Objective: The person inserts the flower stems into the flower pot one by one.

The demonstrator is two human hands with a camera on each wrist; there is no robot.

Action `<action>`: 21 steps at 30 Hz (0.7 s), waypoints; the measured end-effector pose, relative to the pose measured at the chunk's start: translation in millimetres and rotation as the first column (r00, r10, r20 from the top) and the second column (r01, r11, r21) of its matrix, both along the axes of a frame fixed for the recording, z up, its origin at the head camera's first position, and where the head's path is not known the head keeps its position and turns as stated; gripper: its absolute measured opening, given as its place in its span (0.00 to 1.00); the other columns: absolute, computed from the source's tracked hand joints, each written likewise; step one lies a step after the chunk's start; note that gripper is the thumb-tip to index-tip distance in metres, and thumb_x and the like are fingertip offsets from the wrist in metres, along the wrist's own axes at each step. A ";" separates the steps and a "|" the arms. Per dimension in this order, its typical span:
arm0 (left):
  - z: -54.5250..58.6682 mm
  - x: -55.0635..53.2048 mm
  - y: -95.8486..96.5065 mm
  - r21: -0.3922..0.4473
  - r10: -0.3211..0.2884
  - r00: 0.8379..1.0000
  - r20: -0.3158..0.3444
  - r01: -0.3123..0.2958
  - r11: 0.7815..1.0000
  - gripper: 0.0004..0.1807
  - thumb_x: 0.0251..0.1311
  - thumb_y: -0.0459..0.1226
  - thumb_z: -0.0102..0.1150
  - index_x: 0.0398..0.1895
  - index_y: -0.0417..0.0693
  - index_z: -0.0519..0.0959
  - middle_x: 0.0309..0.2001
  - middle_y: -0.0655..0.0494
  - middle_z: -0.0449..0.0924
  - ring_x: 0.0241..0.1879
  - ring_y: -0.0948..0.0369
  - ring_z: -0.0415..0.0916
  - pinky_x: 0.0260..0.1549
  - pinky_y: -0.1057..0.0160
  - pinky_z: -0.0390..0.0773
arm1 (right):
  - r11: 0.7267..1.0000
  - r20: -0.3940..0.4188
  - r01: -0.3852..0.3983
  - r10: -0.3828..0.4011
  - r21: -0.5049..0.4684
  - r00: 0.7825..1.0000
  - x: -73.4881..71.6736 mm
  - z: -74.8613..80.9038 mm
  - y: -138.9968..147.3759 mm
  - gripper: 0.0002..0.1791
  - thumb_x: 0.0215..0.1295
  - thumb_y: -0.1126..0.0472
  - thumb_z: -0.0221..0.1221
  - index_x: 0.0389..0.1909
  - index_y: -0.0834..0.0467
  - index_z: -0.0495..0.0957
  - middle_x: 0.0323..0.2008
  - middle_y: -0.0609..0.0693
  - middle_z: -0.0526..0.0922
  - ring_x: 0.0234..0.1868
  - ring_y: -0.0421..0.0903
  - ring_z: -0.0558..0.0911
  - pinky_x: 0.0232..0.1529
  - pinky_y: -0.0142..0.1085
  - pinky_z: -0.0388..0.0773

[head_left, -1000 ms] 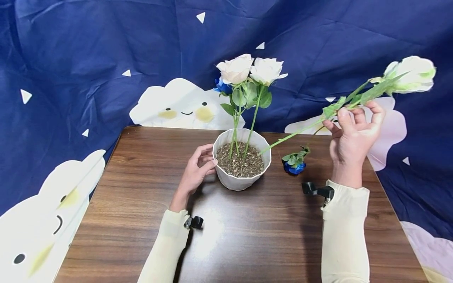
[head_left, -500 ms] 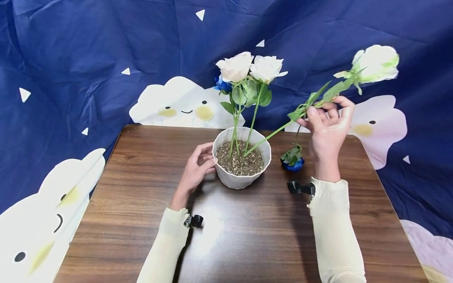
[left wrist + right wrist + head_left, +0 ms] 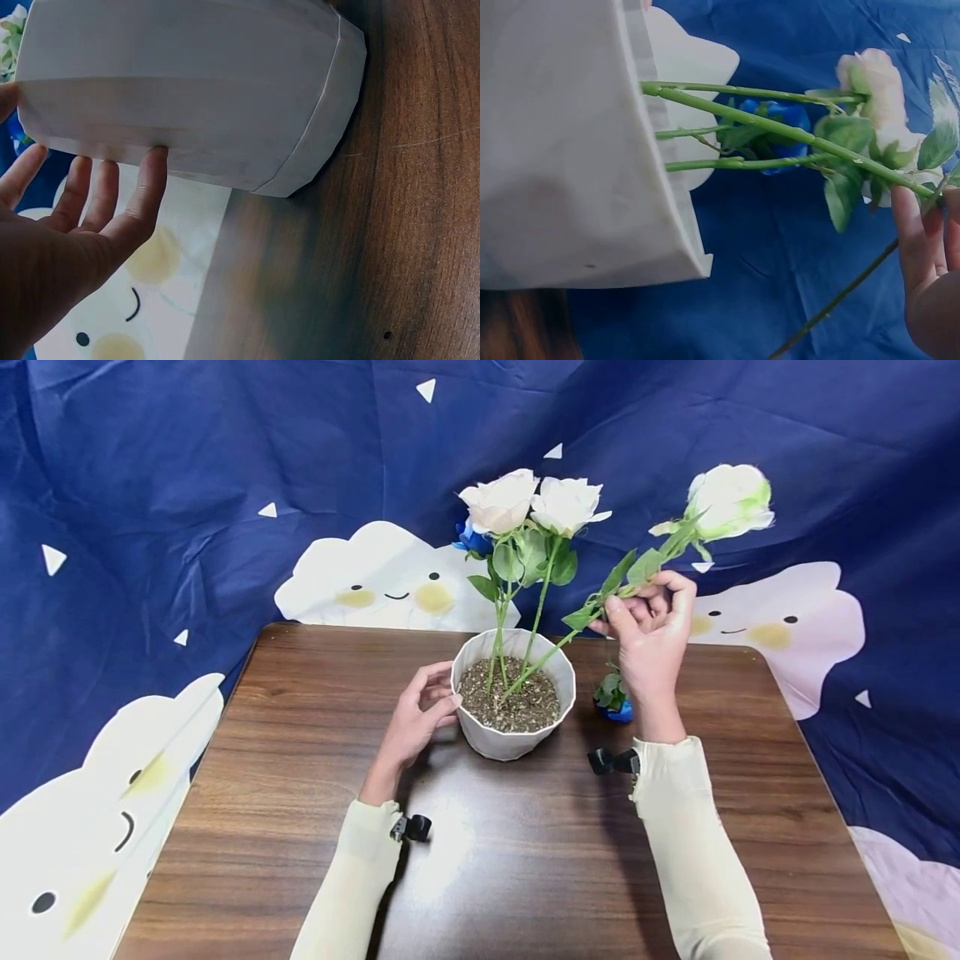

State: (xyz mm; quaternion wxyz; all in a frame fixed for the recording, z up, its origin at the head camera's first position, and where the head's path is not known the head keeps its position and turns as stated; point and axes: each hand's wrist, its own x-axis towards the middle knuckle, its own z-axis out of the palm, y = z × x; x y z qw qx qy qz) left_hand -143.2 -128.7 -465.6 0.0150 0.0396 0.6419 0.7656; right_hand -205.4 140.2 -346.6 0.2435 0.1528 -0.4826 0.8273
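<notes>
A white faceted pot [image 3: 498, 743] of brown soil [image 3: 517, 714] holds two upright white roses [image 3: 501, 503] and, behind them, a blue rose [image 3: 472, 539]. My left hand [image 3: 420, 714] rests on the pot's left wall, fingers spread and fingertips touching it in the left wrist view. Right of the pot, my right hand [image 3: 652, 639] pinches the green stem of another white rose [image 3: 731, 502]. That rose leans right, its lower stem end at the soil; whether it enters is unclear. A thin stem [image 3: 840, 296] also runs down from the right hand.
Another blue rose [image 3: 617, 708] is head down just right of the pot, partly behind the right wrist; whether the thin stem belongs to it I cannot tell. Beneath is a brown wooden table [image 3: 300, 760]. A blue cloth [image 3: 225, 460] with cloud prints hangs behind.
My right hand has moved left with the white rose, and its stem end has shifted left over the soil. The blue rose beside the pot has turned slightly. My left hand stays put.
</notes>
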 end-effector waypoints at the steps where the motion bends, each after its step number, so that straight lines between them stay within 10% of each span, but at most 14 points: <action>1: -0.6 -0.1 -0.2 0.002 -0.002 1.000 0.000 0.002 1.000 0.30 0.63 0.29 0.60 0.70 0.44 0.69 0.58 0.36 0.71 0.51 0.51 0.75 0.49 0.34 0.81 | 1.000 0.002 -0.003 0.003 0.006 1.000 -0.4 -1.4 -1.7 0.27 0.57 0.85 0.60 0.52 0.59 0.65 0.38 0.56 0.73 0.30 0.48 0.81 0.26 0.38 0.88; 21: 0.3 -0.2 0.5 0.006 -0.007 1.000 0.001 0.007 1.000 0.31 0.63 0.28 0.60 0.70 0.43 0.68 0.59 0.36 0.71 0.51 0.52 0.75 0.48 0.38 0.83 | 0.975 0.016 -0.005 0.002 0.223 1.000 -8.8 -20.7 -27.7 0.25 0.58 0.83 0.60 0.50 0.58 0.66 0.37 0.56 0.77 0.31 0.45 0.80 0.28 0.37 0.88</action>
